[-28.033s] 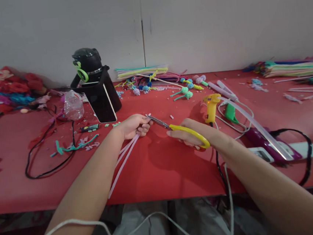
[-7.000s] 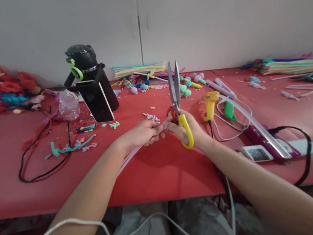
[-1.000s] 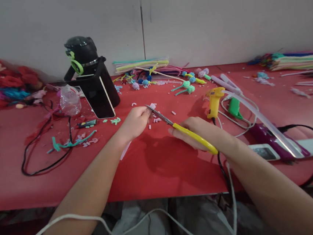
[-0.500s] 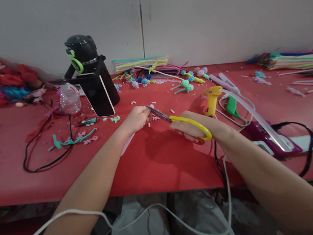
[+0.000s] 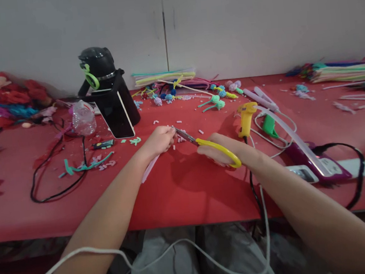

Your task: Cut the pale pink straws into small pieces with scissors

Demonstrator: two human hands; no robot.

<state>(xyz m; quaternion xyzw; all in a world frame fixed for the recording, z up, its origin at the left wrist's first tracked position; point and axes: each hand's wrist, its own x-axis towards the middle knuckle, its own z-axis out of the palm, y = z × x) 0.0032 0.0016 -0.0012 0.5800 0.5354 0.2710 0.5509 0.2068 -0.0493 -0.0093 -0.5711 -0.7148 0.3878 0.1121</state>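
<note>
Head view: right hand (image 5: 218, 154) grips scissors (image 5: 202, 143), left hand (image 5: 158, 140) pinching strips (image 5: 150, 169).

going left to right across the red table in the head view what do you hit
pile of red flowers → clear plastic bottle → phone → left hand → scissors → yellow glue gun → purple hair iron

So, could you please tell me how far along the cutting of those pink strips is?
Done: short pink snippets lie scattered on the red table. In hand: the left hand holds pink strips while the right hand works the yellow scissors. Left: the length trailing below the left hand is uncut.
</note>
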